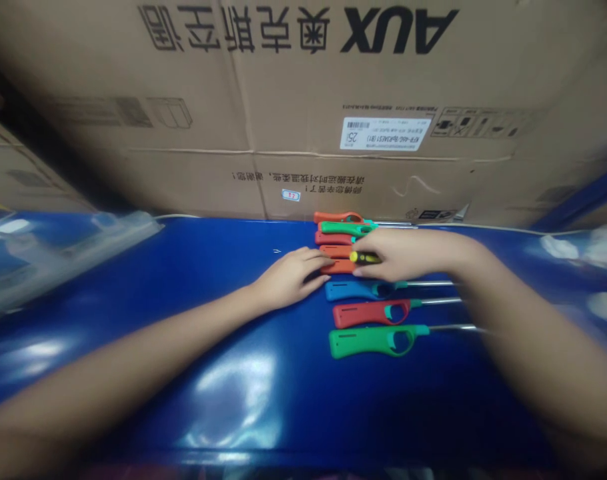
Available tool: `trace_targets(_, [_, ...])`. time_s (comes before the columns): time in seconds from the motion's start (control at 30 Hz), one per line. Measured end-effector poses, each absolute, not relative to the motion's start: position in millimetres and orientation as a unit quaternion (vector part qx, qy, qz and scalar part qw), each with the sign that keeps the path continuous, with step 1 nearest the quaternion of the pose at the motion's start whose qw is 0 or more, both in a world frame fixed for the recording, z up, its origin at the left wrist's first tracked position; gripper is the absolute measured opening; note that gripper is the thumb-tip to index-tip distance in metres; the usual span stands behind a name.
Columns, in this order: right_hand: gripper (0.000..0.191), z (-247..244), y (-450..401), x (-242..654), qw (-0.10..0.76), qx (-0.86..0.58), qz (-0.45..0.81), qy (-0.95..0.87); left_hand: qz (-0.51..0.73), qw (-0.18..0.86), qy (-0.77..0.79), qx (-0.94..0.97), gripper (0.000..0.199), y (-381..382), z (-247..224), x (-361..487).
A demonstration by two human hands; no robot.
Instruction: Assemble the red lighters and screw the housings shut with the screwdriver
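Note:
Several long-necked gas lighters lie side by side on the blue table, their metal tubes pointing right. My left hand (294,277) grips the handle end of an orange lighter (341,267) between thumb and fingers. In my right hand (396,255), above the same lighter, is a yellow-and-black screwdriver (366,257); only its handle shows. Behind are another orange lighter (335,251), a red one (331,238) and a green one (339,228) lying over others. Nearer to me are a blue lighter (351,289), a red lighter (358,315) and a green lighter (361,341).
A large cardboard box (293,87) stands upright along the table's back edge. Clear plastic packaging (98,250) lies at the left of the blue table (183,373). Whitish, blurred items (606,257) sit at the far right.

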State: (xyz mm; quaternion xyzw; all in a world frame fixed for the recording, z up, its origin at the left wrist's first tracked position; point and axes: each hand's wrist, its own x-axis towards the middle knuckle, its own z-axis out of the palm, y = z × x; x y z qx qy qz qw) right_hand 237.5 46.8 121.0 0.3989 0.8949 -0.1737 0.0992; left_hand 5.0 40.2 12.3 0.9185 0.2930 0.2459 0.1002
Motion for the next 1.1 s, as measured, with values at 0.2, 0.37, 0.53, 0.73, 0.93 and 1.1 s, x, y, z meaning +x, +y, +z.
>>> trace_targets(0.2, [0.031,126.5,49.2,234.4,-0.233,0.346,-0.086,0.905,0.310,0.148,0.301,0.890,0.024,37.9,3.3,8.9])
trace_targets(0.37, [0.029,107.3,47.0,217.3,-0.378,0.392,-0.085,0.834,0.321,0.180,0.320,0.873,0.028,40.5,-1.3,7.8])
trace_targets(0.53, [0.034,93.2,46.5,206.6,-0.383,0.379,-0.087,0.838,0.328,0.189,0.314,0.871,0.028,43.2,-2.9,6.2])
trace_targets(0.73, [0.022,86.1,50.4,204.8,-0.395,0.357,-0.073,0.843,0.320,0.184,0.303,0.879,0.026,43.4,-1.5,6.6])
trace_targets(0.93, [0.016,86.7,50.3,204.7,-0.409,0.354,-0.073,0.838,0.324,0.197,0.308,0.873,0.027,44.2,-2.8,6.2])
trace_targets(1.1, [0.015,87.4,51.8,206.2,-0.416,0.349,-0.048,0.838,0.330,0.203,0.309,0.869,0.027,44.1,-3.4,6.1])
